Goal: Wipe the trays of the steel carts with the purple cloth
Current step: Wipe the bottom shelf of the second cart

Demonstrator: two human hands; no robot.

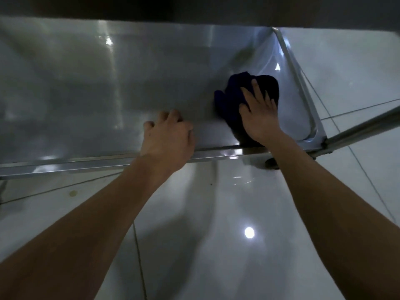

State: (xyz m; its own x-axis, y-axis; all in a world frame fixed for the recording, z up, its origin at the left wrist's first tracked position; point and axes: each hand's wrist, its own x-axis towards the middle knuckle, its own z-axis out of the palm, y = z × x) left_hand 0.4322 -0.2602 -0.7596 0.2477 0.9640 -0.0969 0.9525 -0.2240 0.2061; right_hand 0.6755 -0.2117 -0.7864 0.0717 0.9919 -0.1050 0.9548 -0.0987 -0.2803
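The purple cloth (232, 98) — dark, bunched, nearly navy in the dim light — lies on the steel tray (108, 94) near its right rim. The right hand (258, 112) presses it, fingers flat and spread; the left hand (167, 135) curls over the tray's near edge.

Steel, cloth and tile

The tray (108, 94) is smooth brushed steel with a dull sheen; its rim (216, 151) and the cart's tube leg (365, 124) shine brighter. The purple cloth (233, 92) looks soft, matt, nappy. The floor tiles (238, 234) are glossy white.
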